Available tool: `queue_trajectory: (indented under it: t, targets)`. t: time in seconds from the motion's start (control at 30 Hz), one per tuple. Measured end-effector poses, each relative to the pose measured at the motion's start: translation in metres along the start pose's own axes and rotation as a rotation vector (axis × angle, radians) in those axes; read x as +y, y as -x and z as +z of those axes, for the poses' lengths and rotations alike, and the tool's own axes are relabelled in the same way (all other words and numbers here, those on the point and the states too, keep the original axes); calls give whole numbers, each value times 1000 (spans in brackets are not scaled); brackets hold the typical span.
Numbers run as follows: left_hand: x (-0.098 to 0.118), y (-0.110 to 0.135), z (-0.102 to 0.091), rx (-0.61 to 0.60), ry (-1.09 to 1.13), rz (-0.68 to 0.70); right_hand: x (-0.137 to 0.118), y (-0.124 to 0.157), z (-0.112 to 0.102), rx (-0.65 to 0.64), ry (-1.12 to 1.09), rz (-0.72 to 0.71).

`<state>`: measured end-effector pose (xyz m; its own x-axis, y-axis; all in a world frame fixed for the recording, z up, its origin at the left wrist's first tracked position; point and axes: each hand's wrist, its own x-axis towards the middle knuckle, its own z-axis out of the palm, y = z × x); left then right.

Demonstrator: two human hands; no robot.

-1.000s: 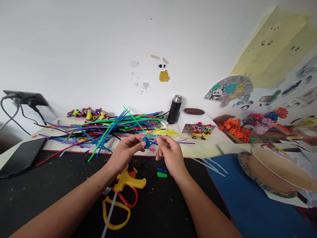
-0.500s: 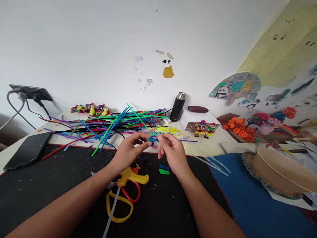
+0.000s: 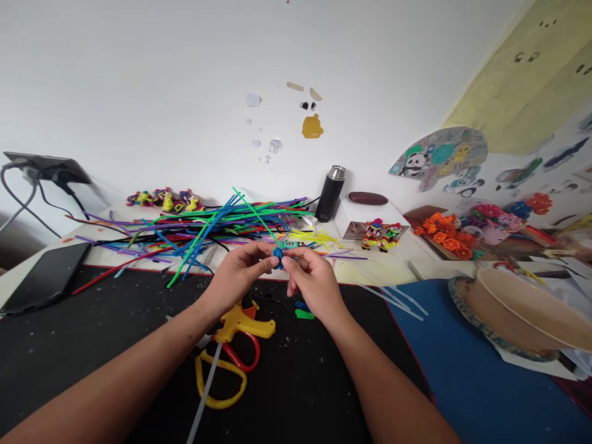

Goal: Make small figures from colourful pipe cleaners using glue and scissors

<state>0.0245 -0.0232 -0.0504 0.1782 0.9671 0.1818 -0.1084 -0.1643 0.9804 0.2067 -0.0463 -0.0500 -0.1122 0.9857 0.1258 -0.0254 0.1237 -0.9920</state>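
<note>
Left hand [image 3: 235,274]: pinching a small blue coiled pipe-cleaner piece [image 3: 277,254].
Right hand [image 3: 309,280]: pinching it too.
Care: probably needing firm, even fingertip pressure.

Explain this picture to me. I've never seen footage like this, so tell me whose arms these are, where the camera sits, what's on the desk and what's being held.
There is no machine here. The camera is worn on a person's head and looks forward and down, so the two bare arms reaching in from the bottom are the wearer's own. The left hand and right hand both pinch a small blue piece between their fingertips, above a black mat. On that mat lie a yellow glue gun, scissors and a small green piece. Behind the hands is a pile of coloured sticks, with a dark flask at its right end, by the wall. A blue mat lies to the right.
</note>
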Motion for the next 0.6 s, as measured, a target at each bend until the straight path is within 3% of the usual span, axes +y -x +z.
queue_trajectory:
  t: [0.33,0.47,0.6]
  targets:
    - [4,0,2,-7,31,-49,-2,0,0,-10,25,35]
    - [5,-4,-3,81,15,-10,-5,3,0,-3,20,6]
    - [6,-10,-11,177,81,-4,-11,12,5,-120,132,-60]
